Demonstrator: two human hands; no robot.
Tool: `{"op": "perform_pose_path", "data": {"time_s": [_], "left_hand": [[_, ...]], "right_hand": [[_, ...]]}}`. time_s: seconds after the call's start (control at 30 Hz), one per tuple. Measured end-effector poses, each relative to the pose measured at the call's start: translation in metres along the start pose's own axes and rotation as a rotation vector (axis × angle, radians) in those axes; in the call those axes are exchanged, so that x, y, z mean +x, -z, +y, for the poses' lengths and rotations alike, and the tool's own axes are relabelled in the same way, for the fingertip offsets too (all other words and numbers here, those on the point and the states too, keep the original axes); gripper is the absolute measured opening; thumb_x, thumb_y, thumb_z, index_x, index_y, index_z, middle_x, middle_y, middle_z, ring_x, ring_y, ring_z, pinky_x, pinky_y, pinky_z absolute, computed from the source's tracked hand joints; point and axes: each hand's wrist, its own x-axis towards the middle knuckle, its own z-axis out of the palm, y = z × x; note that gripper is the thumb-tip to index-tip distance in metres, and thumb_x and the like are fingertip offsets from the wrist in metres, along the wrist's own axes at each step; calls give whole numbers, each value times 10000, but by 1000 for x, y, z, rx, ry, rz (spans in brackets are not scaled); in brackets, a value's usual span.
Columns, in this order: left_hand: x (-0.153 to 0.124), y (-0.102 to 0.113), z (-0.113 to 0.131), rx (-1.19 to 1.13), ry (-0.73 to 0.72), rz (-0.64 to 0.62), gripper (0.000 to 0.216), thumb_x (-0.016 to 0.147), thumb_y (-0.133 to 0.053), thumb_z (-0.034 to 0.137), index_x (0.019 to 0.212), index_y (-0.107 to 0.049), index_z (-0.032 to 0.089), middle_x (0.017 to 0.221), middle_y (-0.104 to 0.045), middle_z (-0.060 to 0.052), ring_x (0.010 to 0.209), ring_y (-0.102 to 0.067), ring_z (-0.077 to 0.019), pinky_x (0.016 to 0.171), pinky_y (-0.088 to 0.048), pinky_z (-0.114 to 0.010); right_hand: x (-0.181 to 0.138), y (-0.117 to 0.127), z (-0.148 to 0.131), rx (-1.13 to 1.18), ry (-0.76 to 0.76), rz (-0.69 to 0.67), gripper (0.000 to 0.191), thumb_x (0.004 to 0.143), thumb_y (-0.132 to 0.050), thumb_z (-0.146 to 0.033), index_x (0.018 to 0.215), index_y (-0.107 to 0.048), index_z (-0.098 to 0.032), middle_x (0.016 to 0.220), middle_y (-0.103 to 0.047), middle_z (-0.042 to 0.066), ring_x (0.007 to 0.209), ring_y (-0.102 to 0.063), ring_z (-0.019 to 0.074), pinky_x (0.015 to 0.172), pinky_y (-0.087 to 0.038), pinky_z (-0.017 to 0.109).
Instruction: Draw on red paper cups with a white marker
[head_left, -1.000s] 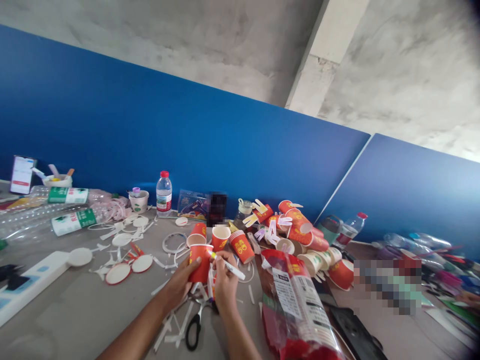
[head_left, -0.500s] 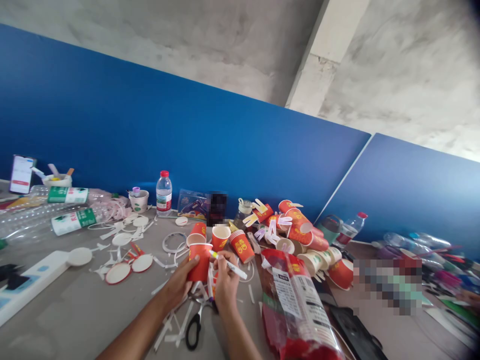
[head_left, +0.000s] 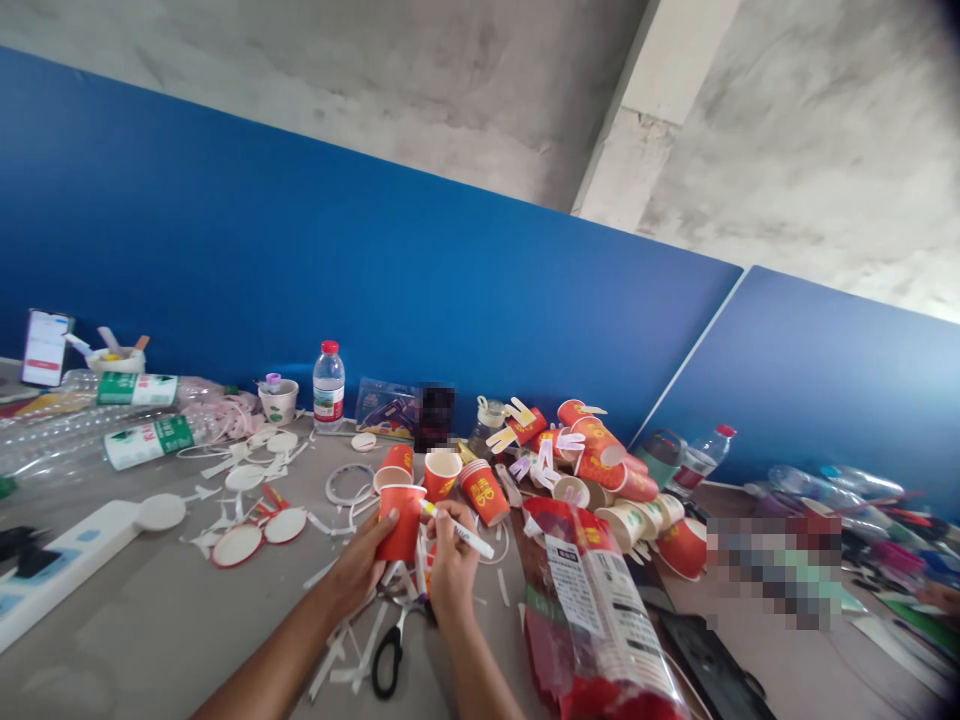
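My left hand [head_left: 360,565] grips a red paper cup [head_left: 402,522] upright above the grey table [head_left: 172,620]. My right hand [head_left: 452,570] pinches a white marker pen [head_left: 459,530], its tip touching the cup's rim side. Black-handled scissors [head_left: 388,660] lie under my wrists among white paper strips. Two more red cups [head_left: 441,474] stand just behind the held one.
A plastic sleeve of stacked red cups [head_left: 592,620] lies to the right. A heap of cut cups with paper ears [head_left: 592,460] sits behind it. A water bottle [head_left: 328,387], empty bottles [head_left: 135,435], cut discs [head_left: 237,545] and a white power strip [head_left: 52,575] lie left. Blue partitions [head_left: 375,270] back the table.
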Motion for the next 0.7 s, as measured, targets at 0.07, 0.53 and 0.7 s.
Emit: {"op": "perform_pose_path", "data": {"time_s": [0.07,0.53,0.7], "left_hand": [[-2,-3,2,-1,-3,-8,451,722,-1062,429,1058,-880,190,1015,-931,-105,1016,-880,-320,915,-698,-345],[-7,-8,10,50,2,-16,366,746,-1047,442,965,-880,201,797,-852,-51,843,-822,-257,848,-682,-310],[-5,-6,7,44,15,-4,357,768,-1029,433,977,-870,191,888,-879,-86,1018,-851,-326,949,-679,-366]], "right_hand": [[0,0,-1,7,-12,-2,434,1003,-763,-640,807,-685,-260,641,-600,-62,608,-560,171,615,-503,300],[0,2,-5,-8,-51,-42,475,1005,-755,-704,842,-695,-261,662,-613,-54,635,-565,181,649,-528,326],[0,2,-4,-9,-40,-43,463,988,-765,-687,825,-694,-259,651,-609,-58,616,-560,174,625,-520,316]]}}
